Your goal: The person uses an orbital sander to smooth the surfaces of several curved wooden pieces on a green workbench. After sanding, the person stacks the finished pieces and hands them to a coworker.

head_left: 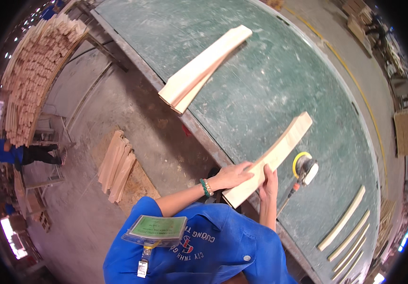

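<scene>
A pale, slightly curved wooden slat (282,149) lies slantwise over the near edge of the green table, its near end close to my body. My left hand (235,175) grips its left edge, fingers laid over the upper face. On the opposite edge my right hand (269,184) holds the slat, thumb on top and the other fingers partly hidden. Just right of the slat, a round sander (305,168) with a yellow-rimmed pad rests on the table, apart from both hands.
Two or more wider slats (204,66) lie stacked farther up the green table (270,71). Several thin curved strips (344,217) lie at right. Wood pieces (117,165) sit on a floor board at left, near a large wood stack (40,71) and a person in blue (7,151).
</scene>
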Tool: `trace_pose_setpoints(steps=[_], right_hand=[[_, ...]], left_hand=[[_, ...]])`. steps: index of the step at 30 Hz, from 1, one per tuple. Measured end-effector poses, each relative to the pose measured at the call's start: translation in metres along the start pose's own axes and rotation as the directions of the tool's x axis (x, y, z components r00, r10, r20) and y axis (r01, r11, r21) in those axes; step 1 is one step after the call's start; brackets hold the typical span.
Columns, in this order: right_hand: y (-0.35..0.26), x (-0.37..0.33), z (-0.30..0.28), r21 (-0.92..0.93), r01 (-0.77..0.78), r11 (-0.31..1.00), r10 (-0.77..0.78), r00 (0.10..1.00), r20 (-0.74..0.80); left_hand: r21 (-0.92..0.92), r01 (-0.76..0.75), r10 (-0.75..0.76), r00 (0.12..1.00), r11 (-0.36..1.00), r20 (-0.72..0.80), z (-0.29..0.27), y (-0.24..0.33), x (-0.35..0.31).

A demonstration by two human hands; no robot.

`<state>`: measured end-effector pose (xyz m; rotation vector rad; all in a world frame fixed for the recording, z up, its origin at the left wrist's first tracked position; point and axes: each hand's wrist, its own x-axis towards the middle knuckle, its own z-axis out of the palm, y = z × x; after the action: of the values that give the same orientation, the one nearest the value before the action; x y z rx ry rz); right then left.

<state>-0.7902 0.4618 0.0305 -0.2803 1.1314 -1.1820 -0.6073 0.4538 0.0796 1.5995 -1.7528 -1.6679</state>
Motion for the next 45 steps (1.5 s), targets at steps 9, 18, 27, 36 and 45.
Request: trace_pose_setpoints(steps=[9, 18, 27, 36, 45], right_hand=[[0.015, 0.009, -0.034, -0.005, -0.038, 0.999, 0.037, 0.989, -0.140], [0.020, 0.016, -0.045, -0.062, 0.002, 0.998, -0.009, 0.994, -0.113], [0.022, 0.016, -0.038, -0.076, -0.045, 0.996, 0.038, 0.995, -0.088], [0.018, 0.022, -0.036, -0.046, -0.043, 0.998, 0.039, 0.995, -0.088], [0.022, 0.017, -0.040, -0.008, -0.056, 0.998, 0.056, 0.995, -0.081]], left_hand=[[0.679, 0.342, 0.445, 0.553, 0.650, -0.704, -0.210, -0.045, 0.073], [0.500, 0.256, 0.268, 0.602, 0.827, -0.752, -0.162, -0.042, 0.082], [0.538, 0.259, 0.383, 0.468, 0.802, -0.796, -0.171, -0.048, 0.119], [0.436, 0.397, 0.200, 0.511, 0.808, -0.836, -0.231, -0.044, 0.104], [0.283, 0.256, 0.067, 0.622, 0.924, -0.780, -0.101, -0.015, 0.101]])
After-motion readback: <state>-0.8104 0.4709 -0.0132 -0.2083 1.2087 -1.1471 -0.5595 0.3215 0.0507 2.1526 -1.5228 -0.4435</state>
